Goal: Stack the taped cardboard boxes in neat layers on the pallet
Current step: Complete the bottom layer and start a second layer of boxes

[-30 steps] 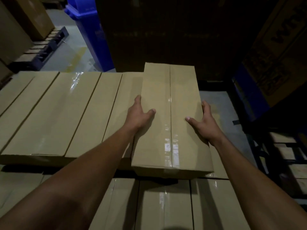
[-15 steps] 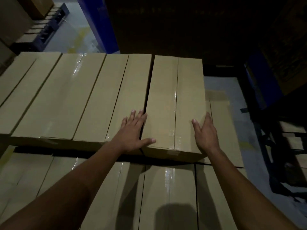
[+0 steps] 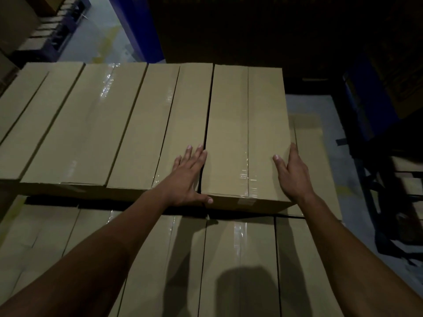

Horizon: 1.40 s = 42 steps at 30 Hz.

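Observation:
A long taped cardboard box [image 3: 247, 124] lies at the right end of the upper layer, close beside its neighbour box [image 3: 160, 124] with a thin dark gap between them. My left hand [image 3: 187, 177] lies flat across that gap, fingers straight on the neighbour's top, thumb against the near end of the right box. My right hand [image 3: 291, 172] presses flat against the right side of the same box, thumb on its top. Below, a lower layer of boxes [image 3: 240, 259] reaches toward me.
Further upper-layer boxes [image 3: 68, 124] extend to the left. A blue bin [image 3: 142, 30] stands behind the stack on grey floor [image 3: 100, 30]. A blue pallet with boxes [image 3: 45, 35] sits far left. Dark racking and slats [image 3: 402, 179] stand at right.
The right box slid away from me and left until it lined up with the row. My left hand moved from its top onto the gap and the neighbour box.

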Tool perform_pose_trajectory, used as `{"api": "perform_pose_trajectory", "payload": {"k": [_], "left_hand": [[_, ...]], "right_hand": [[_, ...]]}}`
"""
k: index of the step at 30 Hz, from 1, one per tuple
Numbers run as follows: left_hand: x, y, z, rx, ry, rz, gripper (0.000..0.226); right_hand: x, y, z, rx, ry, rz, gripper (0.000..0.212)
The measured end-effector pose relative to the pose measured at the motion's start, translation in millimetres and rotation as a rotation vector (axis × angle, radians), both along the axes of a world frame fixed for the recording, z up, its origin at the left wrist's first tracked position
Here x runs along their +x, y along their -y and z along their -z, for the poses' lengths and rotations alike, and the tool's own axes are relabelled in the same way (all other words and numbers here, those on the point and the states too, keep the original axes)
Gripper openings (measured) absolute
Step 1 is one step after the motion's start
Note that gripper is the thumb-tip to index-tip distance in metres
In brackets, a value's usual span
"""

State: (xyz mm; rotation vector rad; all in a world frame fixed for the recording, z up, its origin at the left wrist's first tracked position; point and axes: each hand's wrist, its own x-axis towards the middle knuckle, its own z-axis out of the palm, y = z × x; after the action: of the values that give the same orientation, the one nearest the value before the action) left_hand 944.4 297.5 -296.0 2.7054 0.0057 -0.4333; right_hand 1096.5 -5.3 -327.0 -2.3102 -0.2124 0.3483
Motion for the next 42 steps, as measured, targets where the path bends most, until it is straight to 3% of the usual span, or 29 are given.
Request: {"api": "perform_pose_trajectory", "payload": {"k": [21, 26, 30, 36, 42], "left_hand": [[2, 2, 7, 0.06, 0.012, 0.055, 0.129], [2, 2, 10, 0.085, 0.019, 0.06, 0.127], [2, 1, 13, 0.1, 0.032, 0.079, 0.125], [-1, 22, -9, 0.293, -0.141, 0.062, 0.115], [-59, 73, -64, 0.287, -0.43, 0.049, 0.093]], "right_hand": [[2, -7, -2, -0.093, 0.059, -0.025, 0.077], [0, -10, -5, -0.221, 0.12, -0.04, 0.072], [-2, -19, -4, -0.392, 0.27, -0.065, 0.056], [-30, -19, -19, -0.464, 0.403, -0.162, 0.024], [-124, 24, -43, -0.492, 0.13, -0.397, 0.047]]}}
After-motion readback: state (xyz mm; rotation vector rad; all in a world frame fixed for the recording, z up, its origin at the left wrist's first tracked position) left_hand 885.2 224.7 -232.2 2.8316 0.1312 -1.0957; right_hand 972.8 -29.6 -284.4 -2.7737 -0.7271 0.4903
